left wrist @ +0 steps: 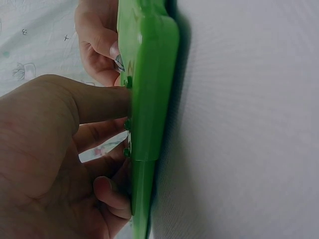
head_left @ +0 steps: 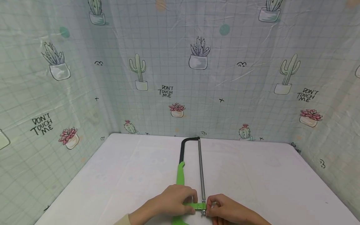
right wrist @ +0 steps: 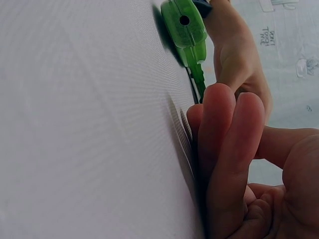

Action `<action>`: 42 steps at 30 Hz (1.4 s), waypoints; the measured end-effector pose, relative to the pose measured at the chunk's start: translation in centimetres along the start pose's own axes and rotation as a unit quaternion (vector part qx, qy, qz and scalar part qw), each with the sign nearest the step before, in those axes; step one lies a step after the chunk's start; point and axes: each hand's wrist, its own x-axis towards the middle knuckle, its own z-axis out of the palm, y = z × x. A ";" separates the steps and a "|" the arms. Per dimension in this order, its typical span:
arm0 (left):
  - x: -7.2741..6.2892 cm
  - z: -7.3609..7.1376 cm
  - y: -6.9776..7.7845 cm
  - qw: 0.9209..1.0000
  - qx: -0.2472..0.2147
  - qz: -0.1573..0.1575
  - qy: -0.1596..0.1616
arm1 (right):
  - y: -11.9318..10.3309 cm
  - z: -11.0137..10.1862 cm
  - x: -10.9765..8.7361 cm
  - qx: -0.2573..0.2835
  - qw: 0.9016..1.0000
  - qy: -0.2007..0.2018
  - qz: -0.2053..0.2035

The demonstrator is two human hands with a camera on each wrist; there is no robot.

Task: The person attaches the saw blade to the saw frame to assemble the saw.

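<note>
A hacksaw (head_left: 180, 175) lies on the white table, its black front bow (head_left: 182, 150) pointing away and its green handle toward me. Along its right side runs a straight silver blade bar (head_left: 201, 170). My left hand (head_left: 177, 200) grips the green handle near the crosspiece (head_left: 199, 206), thumb against the green body (left wrist: 149, 99) in the left wrist view. At the near end of the bar, my right hand (head_left: 226, 209) pinches the small silver wing nut (head_left: 203, 212) between thumb and fingers. In the right wrist view its fingers (right wrist: 224, 134) hide the nut.
The white table (head_left: 253, 175) extends to both sides of the saw. Behind it and at the sides hangs a pale curtain (head_left: 219, 78) printed with cacti and a grid, meeting the table's far edge just beyond the saw's tip.
</note>
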 end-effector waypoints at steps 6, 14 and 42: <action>0.0 -0.1 0.1 1.000 -0.002 -0.003 -0.001 | -0.2 -0.1 0.0 -0.004 1.000 0.001 0.005; -0.1 -0.3 0.3 1.000 -0.004 -0.007 -0.002 | -0.2 -0.1 -0.1 -0.010 1.000 0.000 0.001; 0.0 -0.4 0.4 1.000 -0.005 -0.006 -0.001 | -0.4 0.1 -0.1 -0.036 0.999 0.011 -0.003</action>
